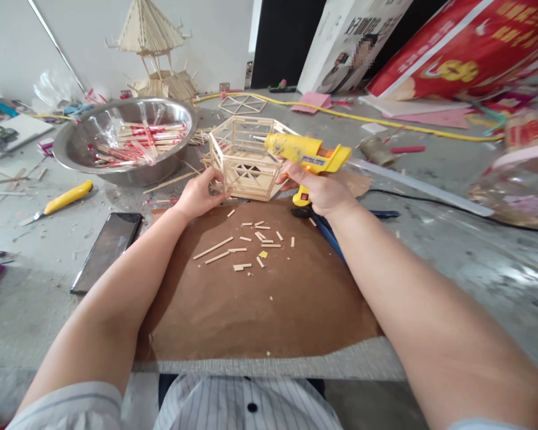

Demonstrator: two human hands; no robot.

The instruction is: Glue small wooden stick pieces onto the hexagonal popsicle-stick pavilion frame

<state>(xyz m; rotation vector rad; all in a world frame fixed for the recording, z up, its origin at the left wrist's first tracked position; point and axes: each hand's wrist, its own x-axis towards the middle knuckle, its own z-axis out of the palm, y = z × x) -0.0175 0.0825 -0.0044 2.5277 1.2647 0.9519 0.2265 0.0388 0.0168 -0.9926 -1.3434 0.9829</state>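
Between a shiny steel bowl point(130, 177) and blue-handled pliers point(325, 232), by the brown paper point(269, 322), our left hand point(200, 194) pinches the hexagonal wooden-stick frame point(250, 192) and our right hand point(325, 190) grips a plastic glue gun point(295, 148).

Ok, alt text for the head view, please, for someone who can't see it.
A right hand holds a yellow glue gun at an open wooden-stick frame, while the left hand grips the frame's left side. Cut stick pieces lie nearer on a brown sheet; a metal bowl of sticks stands behind, left.
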